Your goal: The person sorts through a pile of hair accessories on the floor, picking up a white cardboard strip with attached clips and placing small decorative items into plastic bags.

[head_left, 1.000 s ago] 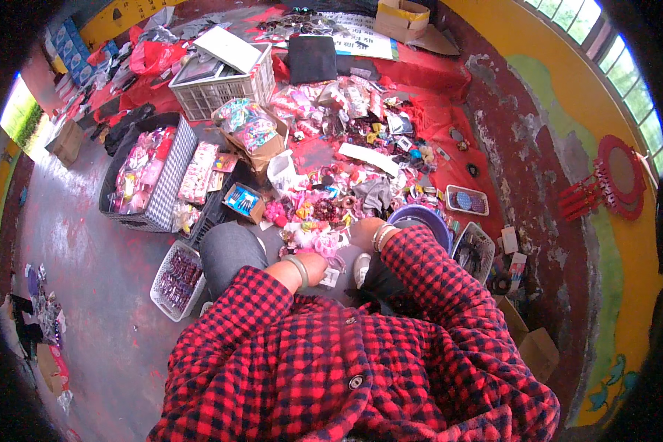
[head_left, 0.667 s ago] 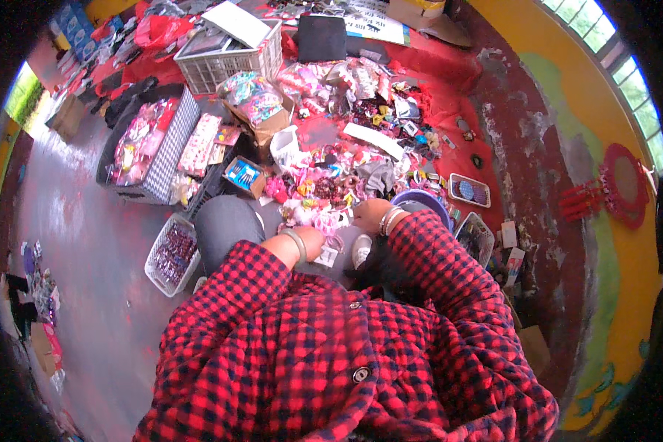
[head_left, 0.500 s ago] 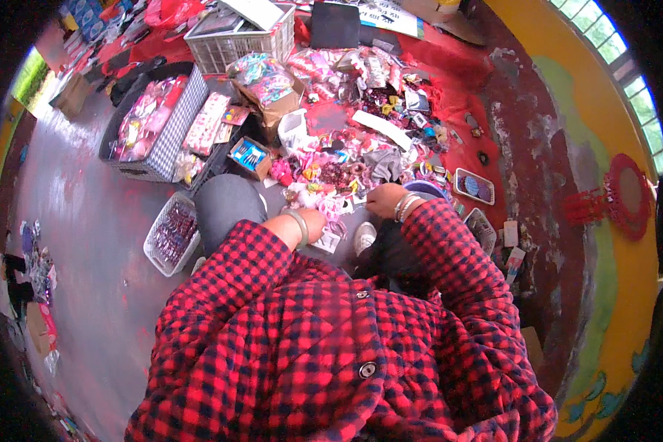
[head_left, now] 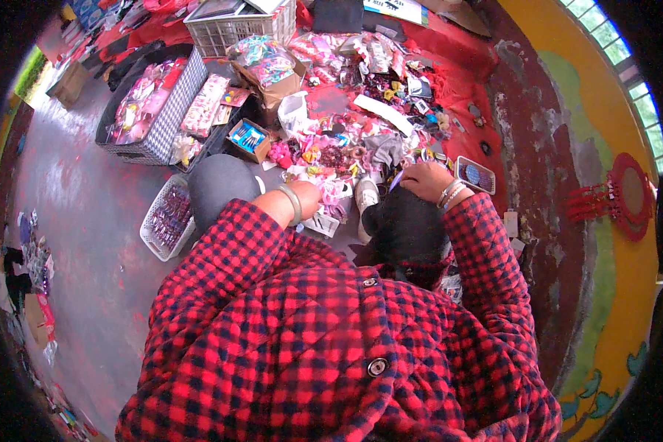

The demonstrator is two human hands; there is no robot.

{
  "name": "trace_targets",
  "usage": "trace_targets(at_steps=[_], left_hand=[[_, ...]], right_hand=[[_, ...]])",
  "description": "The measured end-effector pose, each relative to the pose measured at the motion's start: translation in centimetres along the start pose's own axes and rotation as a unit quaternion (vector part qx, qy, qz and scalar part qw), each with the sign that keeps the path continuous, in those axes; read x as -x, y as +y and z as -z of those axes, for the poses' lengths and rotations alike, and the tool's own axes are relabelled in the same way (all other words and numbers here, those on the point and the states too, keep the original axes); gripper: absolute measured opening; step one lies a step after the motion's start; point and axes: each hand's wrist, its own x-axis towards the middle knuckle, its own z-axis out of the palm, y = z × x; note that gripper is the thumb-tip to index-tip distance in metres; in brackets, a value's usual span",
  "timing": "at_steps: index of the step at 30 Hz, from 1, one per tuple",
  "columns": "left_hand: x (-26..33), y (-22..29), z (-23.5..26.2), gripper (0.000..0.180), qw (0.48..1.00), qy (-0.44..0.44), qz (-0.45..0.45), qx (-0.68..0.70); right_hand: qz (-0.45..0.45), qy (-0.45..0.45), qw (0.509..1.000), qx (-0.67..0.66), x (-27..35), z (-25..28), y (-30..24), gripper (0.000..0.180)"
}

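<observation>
My left hand (head_left: 308,197), with a bangle at the wrist, is by my left knee, its fingers curled and partly hidden. Against its fingertips lie pink frilly hair accessories (head_left: 334,190); what it grips I cannot make out. A white card (head_left: 322,223) lies just below it. My right hand (head_left: 426,180), with bracelets, is over my right knee, fingers bent down and closed; anything in them is too small to tell. A purple edge (head_left: 396,180) shows beside those fingertips. Ahead of both hands spreads a pile of colourful hair accessories (head_left: 339,156).
A white basket of dark shiny pieces (head_left: 155,234) stands left of my knee. Beyond are a small box with blue contents (head_left: 247,140), a checked bin (head_left: 190,103), a white crate (head_left: 269,28) and a carton (head_left: 276,92). On the right sits a small white tray (head_left: 460,166).
My right hand has moved right and slightly nearer the far side, now covering much of the purple bowl. The left hand has shifted slightly up and left. The view has tilted a little.
</observation>
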Motion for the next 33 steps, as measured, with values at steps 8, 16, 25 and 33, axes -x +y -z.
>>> trace_targets(at_steps=[8,16,25,33], left_hand=[[0.7,-0.5,4.3,0.023,0.996,0.083,-0.028,-0.003],[-4.2,-2.5,8.0,0.019,0.987,0.152,-0.021,-0.054],[-8.8,-2.5,0.5,0.015,0.998,-0.047,-0.027,0.019],[-10.0,-6.1,-1.6,0.019,0.995,-0.075,-0.021,0.067]], right_hand=[[0.122,0.072,0.989,-0.048,0.1,-0.3,4.8,0.016],[-0.113,-0.037,0.976,-0.181,-2.0,-6.9,13.0,0.023],[-0.231,-0.042,0.953,-0.190,-10.1,-14.2,19.2,0.048],[-0.322,0.011,0.936,-0.140,-18.0,-19.4,26.3,0.082]])
